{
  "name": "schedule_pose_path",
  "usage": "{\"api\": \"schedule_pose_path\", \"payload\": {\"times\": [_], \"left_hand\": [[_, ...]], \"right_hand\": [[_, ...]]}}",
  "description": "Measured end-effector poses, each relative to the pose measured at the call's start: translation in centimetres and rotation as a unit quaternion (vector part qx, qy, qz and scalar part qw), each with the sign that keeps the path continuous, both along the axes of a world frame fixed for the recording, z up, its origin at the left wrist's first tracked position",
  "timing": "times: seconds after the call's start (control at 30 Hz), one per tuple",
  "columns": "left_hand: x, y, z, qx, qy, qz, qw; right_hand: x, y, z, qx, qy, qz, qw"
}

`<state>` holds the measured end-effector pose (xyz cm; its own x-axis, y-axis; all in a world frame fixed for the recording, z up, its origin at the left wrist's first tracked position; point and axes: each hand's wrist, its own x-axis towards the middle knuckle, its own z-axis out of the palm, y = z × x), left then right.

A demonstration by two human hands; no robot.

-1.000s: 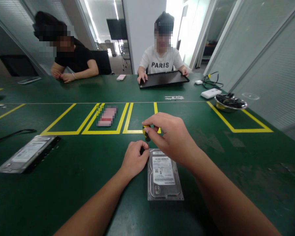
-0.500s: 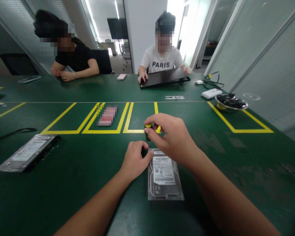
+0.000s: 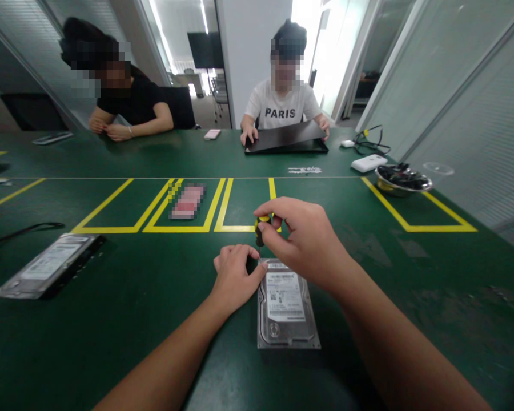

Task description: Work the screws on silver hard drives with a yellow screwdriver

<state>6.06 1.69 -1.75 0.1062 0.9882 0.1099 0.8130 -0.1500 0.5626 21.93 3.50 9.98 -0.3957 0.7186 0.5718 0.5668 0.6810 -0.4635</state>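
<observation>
A silver hard drive (image 3: 286, 305) with a white label lies flat on the green table, its short end toward me. In my right hand (image 3: 302, 234), a short yellow-and-black screwdriver (image 3: 262, 231) is pinched between thumb and fingers. It stands nearly upright, its thin shaft meeting the drive's far left corner; the tip itself is hard to make out. Around that same corner my left hand (image 3: 235, 279) is closed, thumb on the drive's top edge and fingers curled beside the shaft. Some fingertips are hidden.
A second hard drive (image 3: 49, 267) lies at the left near a black cable (image 3: 25, 233). Yellow tape (image 3: 111, 230) marks boxes on the table. At the right stands a metal bowl (image 3: 402, 180) of dark items. Across the table, a person handles a black panel (image 3: 286, 140); another person sits left.
My right hand has shifted slightly right and its grip on the screwdriver has turned a little. The person opposite has changed the tilt of the black panel. My left hand and the drive stay put.
</observation>
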Motion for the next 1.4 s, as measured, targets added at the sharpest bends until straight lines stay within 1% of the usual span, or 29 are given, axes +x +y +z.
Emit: {"api": "schedule_pose_path", "payload": {"times": [0.07,0.2,0.4,0.57,0.73,0.87,0.97,1.07,1.17,1.4], "left_hand": [[0.1,0.0,0.0,0.001,0.005,0.003,1.000],[0.1,-0.1,-0.1,0.012,0.011,0.008,1.000],[0.1,-0.1,0.0,0.012,0.021,0.013,1.000],[0.2,-0.2,0.1,0.011,0.019,0.016,1.000],[0.2,-0.2,0.1,0.013,0.020,0.018,1.000],[0.1,-0.2,0.0,0.010,0.016,0.021,1.000],[0.1,-0.2,0.0,0.011,0.012,0.020,1.000],[0.2,-0.2,0.0,0.010,0.013,0.021,1.000],[0.2,-0.2,-0.1,0.008,0.016,0.023,1.000],[0.3,-0.3,-0.1,0.013,0.015,0.027,0.999]], "right_hand": [[-0.1,0.1,-0.2,0.004,0.006,0.009,1.000],[-0.1,0.4,-0.6,0.026,0.002,-0.004,1.000],[0.3,0.1,-0.3,0.022,0.005,0.019,1.000],[0.2,0.4,-0.6,0.047,0.018,0.010,0.999],[0.2,0.4,-0.6,0.043,0.003,0.015,0.999],[0.1,0.4,-0.7,0.045,0.017,0.026,0.998],[-0.1,0.6,-0.9,0.054,0.024,0.003,0.998],[-0.1,0.7,-1.0,0.065,0.011,-0.020,0.998],[0.0,0.6,-1.0,0.074,0.005,-0.019,0.997],[-0.3,0.8,-1.3,0.065,0.016,-0.003,0.998]]}}
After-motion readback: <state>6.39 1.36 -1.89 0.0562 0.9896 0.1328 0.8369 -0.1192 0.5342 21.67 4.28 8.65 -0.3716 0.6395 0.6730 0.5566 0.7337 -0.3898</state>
